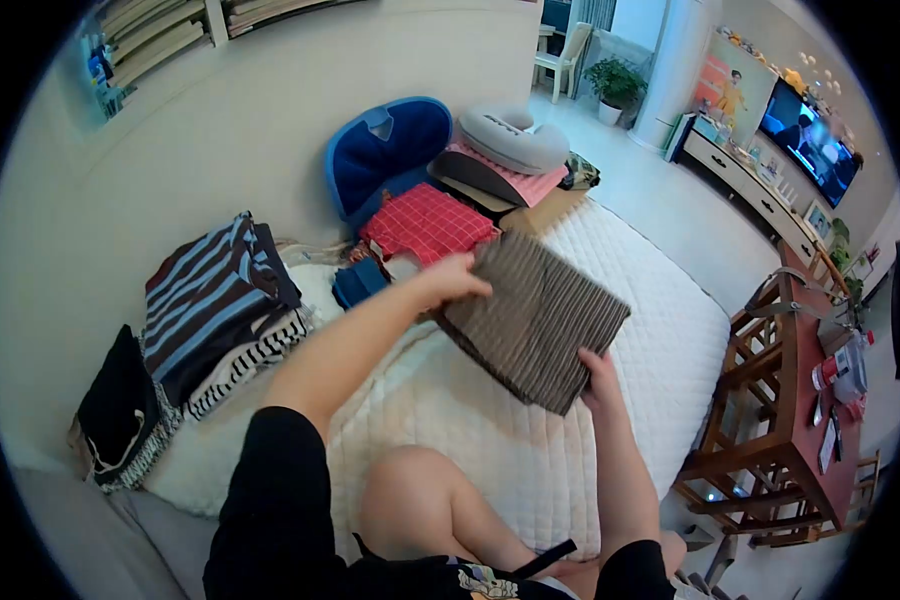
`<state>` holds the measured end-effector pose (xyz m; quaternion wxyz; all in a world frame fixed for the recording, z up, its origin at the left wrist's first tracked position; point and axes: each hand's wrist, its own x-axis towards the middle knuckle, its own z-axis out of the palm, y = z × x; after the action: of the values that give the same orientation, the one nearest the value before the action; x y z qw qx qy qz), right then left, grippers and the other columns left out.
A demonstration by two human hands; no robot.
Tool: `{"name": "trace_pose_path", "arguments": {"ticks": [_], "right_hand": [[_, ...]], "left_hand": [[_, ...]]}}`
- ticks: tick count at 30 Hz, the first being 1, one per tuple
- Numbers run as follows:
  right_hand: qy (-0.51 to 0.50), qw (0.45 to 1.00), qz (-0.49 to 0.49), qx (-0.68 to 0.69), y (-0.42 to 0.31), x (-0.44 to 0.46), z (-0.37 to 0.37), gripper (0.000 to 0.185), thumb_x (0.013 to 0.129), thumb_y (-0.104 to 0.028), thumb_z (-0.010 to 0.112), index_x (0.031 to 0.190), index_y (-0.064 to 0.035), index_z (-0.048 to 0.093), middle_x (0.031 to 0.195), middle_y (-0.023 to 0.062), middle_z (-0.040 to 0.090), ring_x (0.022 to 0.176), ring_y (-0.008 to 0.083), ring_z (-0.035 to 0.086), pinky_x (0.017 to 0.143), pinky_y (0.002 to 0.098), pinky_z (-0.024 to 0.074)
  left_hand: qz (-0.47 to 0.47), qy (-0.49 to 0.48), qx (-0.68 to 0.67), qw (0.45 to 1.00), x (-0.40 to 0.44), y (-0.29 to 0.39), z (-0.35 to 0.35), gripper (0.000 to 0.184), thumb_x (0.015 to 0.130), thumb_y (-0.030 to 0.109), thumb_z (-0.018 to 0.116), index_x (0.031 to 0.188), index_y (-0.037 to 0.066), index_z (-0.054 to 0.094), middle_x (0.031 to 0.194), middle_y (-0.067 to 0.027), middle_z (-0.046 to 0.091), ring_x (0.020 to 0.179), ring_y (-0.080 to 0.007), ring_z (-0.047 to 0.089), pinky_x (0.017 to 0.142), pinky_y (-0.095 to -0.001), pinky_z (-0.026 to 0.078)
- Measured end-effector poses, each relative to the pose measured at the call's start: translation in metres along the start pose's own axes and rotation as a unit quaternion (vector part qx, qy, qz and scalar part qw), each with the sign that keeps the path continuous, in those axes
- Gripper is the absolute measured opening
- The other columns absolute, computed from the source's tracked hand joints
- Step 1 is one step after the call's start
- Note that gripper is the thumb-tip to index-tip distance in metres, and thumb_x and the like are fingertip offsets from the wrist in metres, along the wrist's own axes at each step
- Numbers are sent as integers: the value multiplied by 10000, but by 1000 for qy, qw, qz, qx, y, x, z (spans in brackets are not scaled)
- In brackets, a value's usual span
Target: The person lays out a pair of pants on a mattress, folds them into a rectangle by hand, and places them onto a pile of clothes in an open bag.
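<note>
A folded, brown-and-grey striped cloth (535,320), likely a garment, is held up in front of me above the white quilted cover. My left hand (457,280) grips its upper left corner, fingers closed on the fabric. At its lower right edge my right hand (598,380) pinches the cloth, thumb on top. Just beyond my left hand lies a folded red checked garment (425,222). Small folded dark blue cloths (358,284) sit to the left of it.
Folded striped clothes (215,300) and a black folded item (115,400) lie at left on the quilted cover (660,290). Behind are a blue seat-shaped cushion (385,150) and a grey neck pillow (515,140). A wooden table (820,420) stands at right.
</note>
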<state>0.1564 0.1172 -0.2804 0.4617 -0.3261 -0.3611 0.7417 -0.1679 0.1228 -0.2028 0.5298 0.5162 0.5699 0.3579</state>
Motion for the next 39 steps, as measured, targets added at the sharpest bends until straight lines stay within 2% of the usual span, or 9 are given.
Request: {"name": "trace_pose_path", "arguments": {"ticks": [6,12,17,23,25,29,32,35,39], "right_hand": [[-127,990,-54,30,-33,103,146,570,891,-128,603,1379,-80,312,1339,87,453,1208,236,461,1004,418,394],[-22,998,-18,56,63,190,210,408,834,-31,646,1204,-20,477,1179,109,586,1046,242,567,916,377,458],[27,1000,-10,-7,120,211,185,407,827,-22,647,1202,-5,490,1156,139,598,1027,252,577,909,369,456],[18,988,144,-52,114,179,107,303,892,-181,608,1146,-52,506,845,60,562,732,180,621,655,313,550],[82,984,159,-15,128,138,60,315,905,-184,587,1188,-88,488,890,76,586,848,219,619,789,375,536],[-56,938,105,326,130,45,-10,398,958,-333,469,1305,-142,440,1133,120,593,1135,305,515,1030,508,349],[-74,927,132,343,128,-4,-31,454,965,-409,411,1350,-169,409,1265,145,537,1228,323,455,1056,528,315],[-52,932,139,331,124,-36,-37,456,967,-421,399,1352,-176,409,1328,157,487,1265,324,420,1051,531,322],[-43,928,132,347,138,-68,-48,439,970,-400,406,1351,-182,401,1355,153,460,1261,324,425,1044,517,336]], "left_hand": [[-2,213,198,957,-5,103,-150,592,737,167,737,1225,-37,472,1142,-178,588,999,-278,601,858,-402,479],[32,415,516,749,34,40,-154,495,830,253,612,1248,47,445,1361,-177,432,1233,-370,420,1017,-482,348],[-165,276,501,803,58,-28,-99,644,907,604,312,1467,295,231,1544,-95,137,1415,-359,74,1075,-639,17],[-123,321,508,790,73,-82,-96,645,909,599,319,1466,284,238,1543,-93,141,1410,-373,84,1075,-639,19],[-123,319,512,788,73,-80,-97,636,915,589,312,1468,284,232,1543,-93,142,1409,-373,88,1077,-635,15],[-137,288,497,807,65,-59,-97,637,925,560,313,1466,230,255,1529,-130,174,1406,-379,103,1079,-624,1],[-81,367,494,784,79,-59,-80,635,922,495,396,1448,155,289,1510,-166,210,1396,-386,135,1072,-632,41],[144,404,390,815,53,-36,-2,540,889,336,523,1350,87,388,1434,-212,316,1334,-390,268,1052,-617,179],[212,186,387,878,-2,-124,155,612,841,301,581,1383,118,365,1458,-155,302,1335,-334,295,1061,-630,158]]}}
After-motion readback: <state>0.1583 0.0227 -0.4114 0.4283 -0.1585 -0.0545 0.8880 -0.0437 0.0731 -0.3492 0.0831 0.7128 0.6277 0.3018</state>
